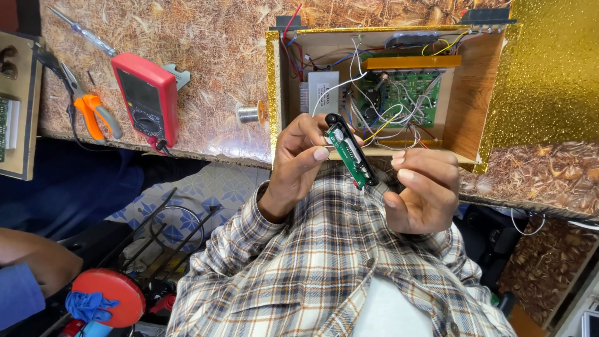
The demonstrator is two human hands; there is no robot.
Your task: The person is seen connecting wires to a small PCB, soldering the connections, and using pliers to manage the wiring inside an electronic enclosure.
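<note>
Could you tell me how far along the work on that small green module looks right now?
Done: the wooden box lies open, its green circuit board and loose wires exposed. In hand: the left hand and right hand hold the slim green module in its black frame between them, in front of the box. Left: the module is not yet seated in the box; the red multimeter, orange pliers and solder spool lie untouched.

One multimeter (145,98), one pliers (90,107), one solder spool (250,113), one screwdriver (82,32)

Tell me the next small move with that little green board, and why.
Probably ease the small green circuit board toward the open wooden box: both the left hand and right hand pinch it just in front, and its wires run inside.
</note>
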